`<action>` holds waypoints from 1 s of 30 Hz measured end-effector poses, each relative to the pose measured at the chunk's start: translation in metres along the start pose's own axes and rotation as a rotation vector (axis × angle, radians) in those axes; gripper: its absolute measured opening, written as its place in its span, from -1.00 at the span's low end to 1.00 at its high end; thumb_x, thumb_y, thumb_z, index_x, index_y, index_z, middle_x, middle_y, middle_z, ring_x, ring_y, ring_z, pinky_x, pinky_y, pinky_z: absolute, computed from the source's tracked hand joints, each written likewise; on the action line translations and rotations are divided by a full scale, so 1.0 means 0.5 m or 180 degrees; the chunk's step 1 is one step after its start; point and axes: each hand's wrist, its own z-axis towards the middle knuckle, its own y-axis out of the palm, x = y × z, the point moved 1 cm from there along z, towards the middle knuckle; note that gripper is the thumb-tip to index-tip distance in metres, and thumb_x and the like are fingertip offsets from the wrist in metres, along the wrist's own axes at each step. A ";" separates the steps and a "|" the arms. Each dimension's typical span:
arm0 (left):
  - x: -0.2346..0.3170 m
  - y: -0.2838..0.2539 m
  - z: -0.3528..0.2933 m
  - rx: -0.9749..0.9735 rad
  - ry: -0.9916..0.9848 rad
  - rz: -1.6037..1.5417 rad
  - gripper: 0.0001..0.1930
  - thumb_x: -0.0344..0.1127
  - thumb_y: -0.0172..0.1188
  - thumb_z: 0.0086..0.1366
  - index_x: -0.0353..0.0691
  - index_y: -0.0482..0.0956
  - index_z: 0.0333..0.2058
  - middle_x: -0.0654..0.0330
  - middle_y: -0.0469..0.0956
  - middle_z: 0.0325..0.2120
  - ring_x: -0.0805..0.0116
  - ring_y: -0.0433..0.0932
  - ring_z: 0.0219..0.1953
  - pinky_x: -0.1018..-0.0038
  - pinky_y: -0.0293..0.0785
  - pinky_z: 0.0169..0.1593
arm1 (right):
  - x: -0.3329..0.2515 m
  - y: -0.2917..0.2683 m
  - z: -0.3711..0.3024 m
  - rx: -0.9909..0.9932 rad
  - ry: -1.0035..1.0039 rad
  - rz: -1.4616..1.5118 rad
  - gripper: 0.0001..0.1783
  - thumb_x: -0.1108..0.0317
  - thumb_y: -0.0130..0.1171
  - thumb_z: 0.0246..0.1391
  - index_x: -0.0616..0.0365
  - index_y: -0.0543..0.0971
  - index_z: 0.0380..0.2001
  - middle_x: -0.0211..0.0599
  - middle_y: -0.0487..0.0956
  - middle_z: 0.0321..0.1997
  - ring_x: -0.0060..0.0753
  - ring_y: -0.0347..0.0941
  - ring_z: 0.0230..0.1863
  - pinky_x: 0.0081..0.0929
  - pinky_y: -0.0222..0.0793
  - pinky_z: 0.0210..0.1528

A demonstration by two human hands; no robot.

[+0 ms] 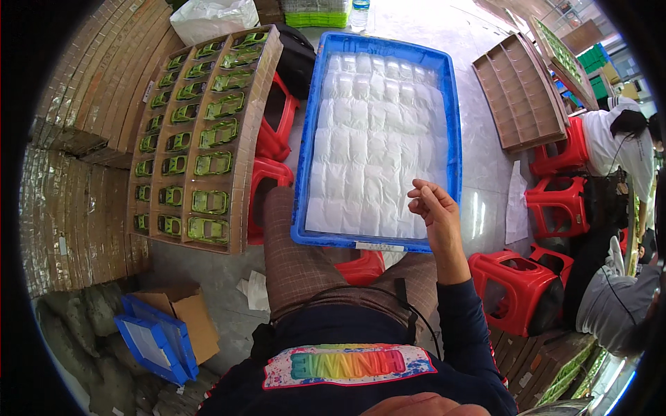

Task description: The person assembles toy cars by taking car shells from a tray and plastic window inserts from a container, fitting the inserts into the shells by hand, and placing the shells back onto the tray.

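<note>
My right hand (438,215) hovers over the right front part of a blue plastic tray (300,201). Its fingers are loosely bent and a little apart, and I see nothing between them. Inside the tray lies a sheet of white padded packing (371,149), pressed into rows of puffy pockets. Whatever lies beneath that sheet is hidden. My left hand is out of view. Left of the tray, a cardboard divider box (239,208) holds rows of green toy cars (209,202), each in its own compartment.
Red plastic stools (517,288) stand on both sides. Tall stacks of cardboard boxes (83,222) line the left. An upright brown divider box (517,93) leans at the right, near people in pale tops (617,142). Blue trays (156,340) and an open carton (198,319) lie lower left.
</note>
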 end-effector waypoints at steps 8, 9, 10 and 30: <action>0.017 0.001 0.010 -0.0143 -0.0045 -0.0385 -0.71 -0.18 0.14 0.27 -0.29 0.57 -0.20 0.10 0.62 -0.30 0.27 0.60 -0.23 0.43 0.50 -0.16 | 0.008 -0.014 0.009 0.0075 -0.0030 0.0082 -0.72 0.33 0.08 0.22 0.28 0.54 -0.08 -0.32 0.61 -0.28 -0.61 0.49 -0.35 -0.62 0.42 -0.20; 0.020 0.000 0.011 -0.0155 -0.0048 -0.0435 -0.71 -0.18 0.14 0.27 -0.29 0.57 -0.20 0.10 0.62 -0.30 0.27 0.60 -0.23 0.43 0.50 -0.16 | 0.010 -0.008 0.010 0.0061 -0.0022 0.0103 -0.71 0.33 0.08 0.22 0.29 0.54 -0.08 -0.32 0.61 -0.28 -0.61 0.49 -0.35 -0.61 0.42 -0.20; 0.022 -0.001 0.013 -0.0168 -0.0050 -0.0483 -0.71 -0.18 0.14 0.27 -0.29 0.57 -0.20 0.10 0.62 -0.30 0.27 0.60 -0.23 0.43 0.50 -0.16 | 0.012 -0.002 0.011 0.0057 -0.0020 0.0106 -0.71 0.33 0.08 0.22 0.29 0.54 -0.08 -0.32 0.61 -0.28 -0.61 0.49 -0.35 -0.61 0.42 -0.20; 0.060 0.032 0.077 -0.0537 -0.0074 -0.1640 -0.71 -0.17 0.14 0.27 -0.31 0.58 -0.23 0.11 0.62 -0.29 0.27 0.60 -0.22 0.44 0.50 -0.16 | 0.015 0.011 0.023 0.0094 0.0073 -0.0110 -0.73 0.33 0.08 0.22 0.27 0.55 -0.10 -0.34 0.61 -0.28 -0.63 0.49 -0.35 -0.62 0.41 -0.20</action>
